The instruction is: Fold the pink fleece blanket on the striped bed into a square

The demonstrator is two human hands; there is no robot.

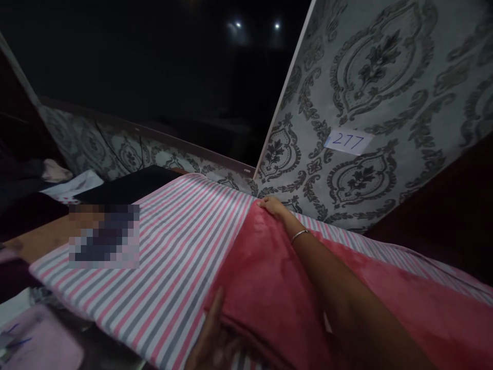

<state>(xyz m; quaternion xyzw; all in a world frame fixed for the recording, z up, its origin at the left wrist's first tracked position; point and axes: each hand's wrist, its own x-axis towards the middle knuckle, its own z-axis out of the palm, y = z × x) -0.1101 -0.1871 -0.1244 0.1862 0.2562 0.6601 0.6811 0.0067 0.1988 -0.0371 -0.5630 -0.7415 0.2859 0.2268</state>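
Observation:
A folded red plush cloth lies across a cloth striped in pink, grey and white. My right hand, a bangle on its wrist, reaches to the far corner of the red cloth with its fingers closed on the edge. At the near corner, my left hand grips the folded edge, thumb on top and fingers underneath, partly in shadow. More of the red cloth stretches out to the right beyond my forearm.
Behind the striped cloth, a large dark screen hangs on patterned wallpaper. A paper marked 277 is stuck to the wall. A black flat object sits at the back left, and a pinkish item at the lower left.

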